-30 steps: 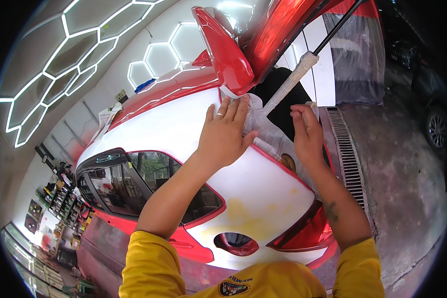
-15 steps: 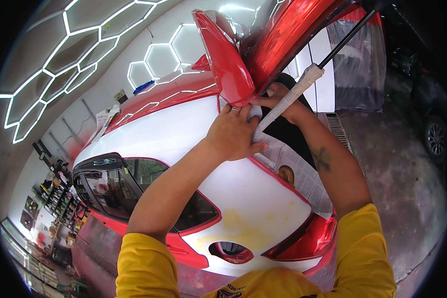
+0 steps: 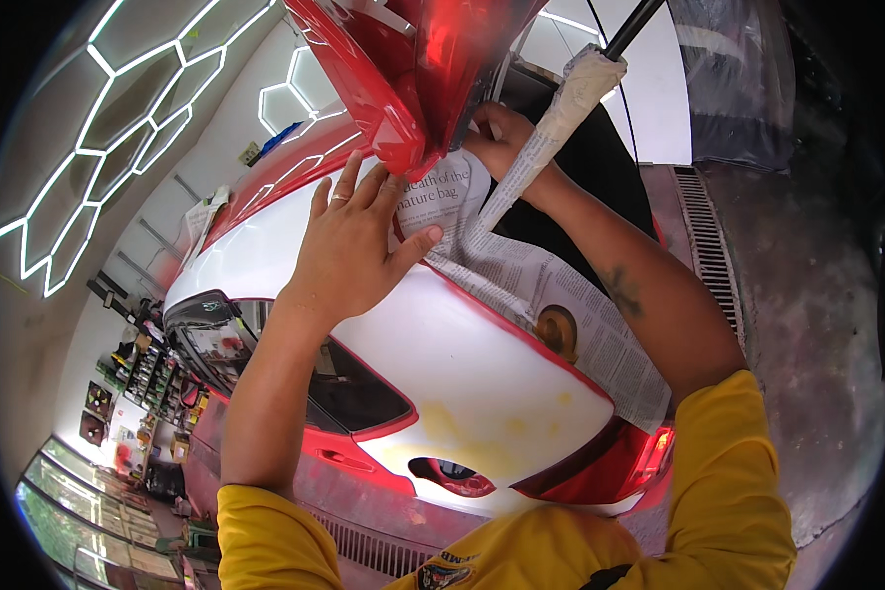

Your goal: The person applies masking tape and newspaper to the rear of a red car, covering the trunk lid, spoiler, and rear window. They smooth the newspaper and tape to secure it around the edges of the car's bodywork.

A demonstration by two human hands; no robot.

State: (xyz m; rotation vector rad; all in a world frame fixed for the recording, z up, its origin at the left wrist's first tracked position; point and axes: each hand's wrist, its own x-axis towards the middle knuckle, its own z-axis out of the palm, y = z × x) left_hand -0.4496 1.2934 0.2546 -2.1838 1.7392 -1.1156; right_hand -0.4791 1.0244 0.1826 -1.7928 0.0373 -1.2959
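My left hand (image 3: 349, 246) lies with fingers spread over the white-coated rear panel (image 3: 501, 344) of a red car. Its fingertips are at the red edge below the raised red tailgate (image 3: 383, 98). Newspaper (image 3: 438, 197) lines the panel's inner edge and hangs down into the rear opening. My right hand (image 3: 501, 143) reaches behind the paper-wrapped strut (image 3: 556, 128), its fingers curled at the upper edge of the newspaper; the strut and tailgate partly hide what they touch. A round brown thing (image 3: 558, 329) shows through a gap in the newspaper.
Below the panel sit a red tail light (image 3: 600, 467) and a round opening (image 3: 452, 475). Side windows (image 3: 359, 388) run to the left. A floor grate (image 3: 708, 246) lies at the right, near a plastic-draped thing (image 3: 737, 88). Loaded shelves (image 3: 152, 379) stand at the far left.
My left hand has shifted left, its fingers spreading and showing more newspaper. My right hand has moved slightly up and left. The whole view has shifted too.
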